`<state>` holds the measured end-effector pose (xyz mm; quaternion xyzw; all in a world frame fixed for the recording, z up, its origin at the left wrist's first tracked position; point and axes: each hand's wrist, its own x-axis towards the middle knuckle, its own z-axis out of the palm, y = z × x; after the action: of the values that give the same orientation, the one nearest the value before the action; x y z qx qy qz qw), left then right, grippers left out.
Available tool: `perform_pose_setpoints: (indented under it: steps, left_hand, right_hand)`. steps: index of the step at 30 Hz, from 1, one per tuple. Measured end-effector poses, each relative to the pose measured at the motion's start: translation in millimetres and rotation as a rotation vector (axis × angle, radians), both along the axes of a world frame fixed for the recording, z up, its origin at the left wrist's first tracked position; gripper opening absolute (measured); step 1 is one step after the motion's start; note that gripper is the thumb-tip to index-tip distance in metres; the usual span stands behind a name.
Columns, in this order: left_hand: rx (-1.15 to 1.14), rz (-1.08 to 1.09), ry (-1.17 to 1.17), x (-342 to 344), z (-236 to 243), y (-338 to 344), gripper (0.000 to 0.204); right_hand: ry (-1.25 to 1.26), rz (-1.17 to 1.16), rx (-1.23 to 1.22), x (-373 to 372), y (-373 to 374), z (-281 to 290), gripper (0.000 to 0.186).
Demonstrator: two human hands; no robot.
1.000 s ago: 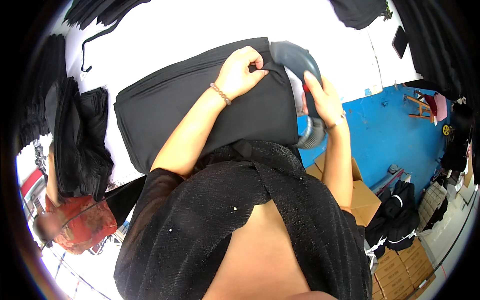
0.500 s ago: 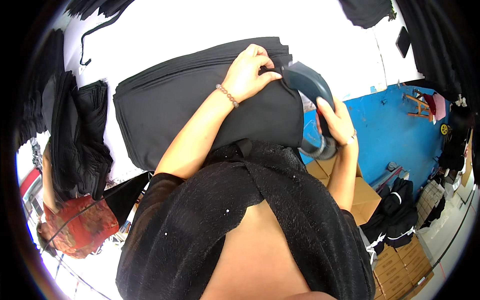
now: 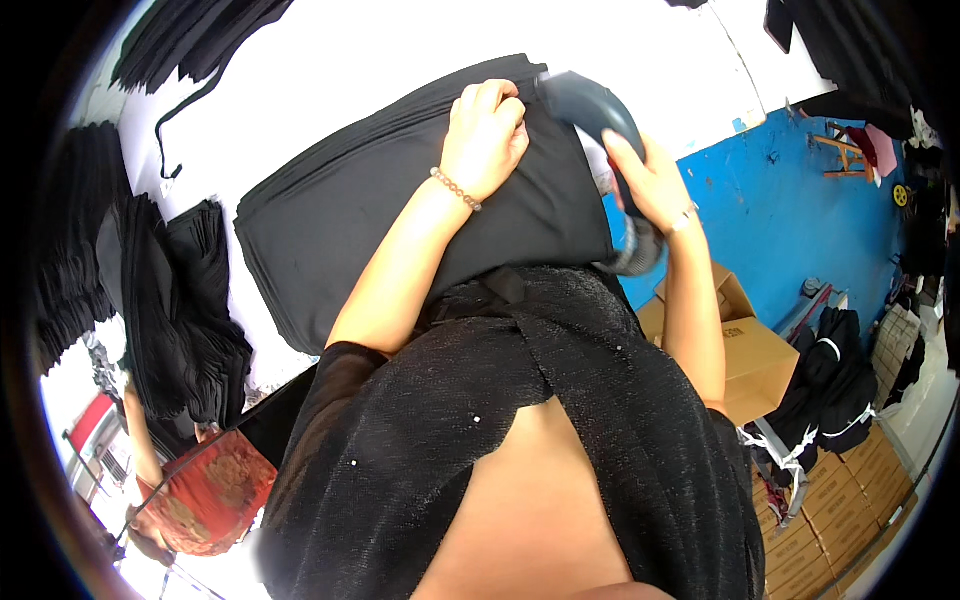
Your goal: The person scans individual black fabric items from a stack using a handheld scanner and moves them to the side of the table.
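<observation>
A thick stack of black folded fabric pieces [image 3: 400,190] lies on the white table in front of me. My left hand [image 3: 484,135] rests at its upper right part, fingers curled closed over the top fabric; its fingertips are partly hidden. My right hand [image 3: 648,182] is wrapped round the handle of a dark hand-held thread trimmer [image 3: 590,103], whose head is at the stack's far right corner, close to my left fingers. A grey ribbed hose [image 3: 638,248] hangs from the trimmer's lower end, beside the stack's right edge.
More black garments [image 3: 175,310] are piled at the left, near another person in a red patterned top [image 3: 215,490]. A phone [image 3: 778,25] lies at the table's far right. Cardboard boxes [image 3: 755,365] and tied black bundles [image 3: 845,380] stand on the blue floor [image 3: 750,215].
My view has shifted. My left hand has gone from a pinch at the fabric's edge, thumb stretched toward the trimmer, to curled fingers. The trimmer stays by the stack's far right corner.
</observation>
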<state>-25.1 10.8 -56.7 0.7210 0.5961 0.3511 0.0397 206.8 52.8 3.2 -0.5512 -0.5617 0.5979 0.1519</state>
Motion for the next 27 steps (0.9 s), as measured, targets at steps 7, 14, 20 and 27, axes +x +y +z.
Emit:
perform_pose_setpoints:
  steps: [7, 14, 20, 27]
  left_hand:
    - [-0.063, -0.044, -0.042, -8.7, 10.3, -2.6, 0.017]
    - [-0.411, 0.223, -0.426, -2.3, 19.8, 10.7, 0.04]
    - [-0.229, 0.186, -0.207, -0.3, 5.2, 22.1, 0.027]
    - [-0.352, 0.243, -0.161, 1.3, 18.1, 36.8, 0.026]
  right_hand:
    - [0.095, 0.111, -0.174, 33.3, 5.6, 3.7, 0.047]
    - [0.039, -0.084, -0.1, -4.3, 26.0, -0.5, 0.051]
    - [0.087, 0.062, -0.204, 20.0, 31.9, -5.2, 0.058]
    - [0.08, 0.052, -0.194, 23.2, 38.3, -0.9, 0.058]
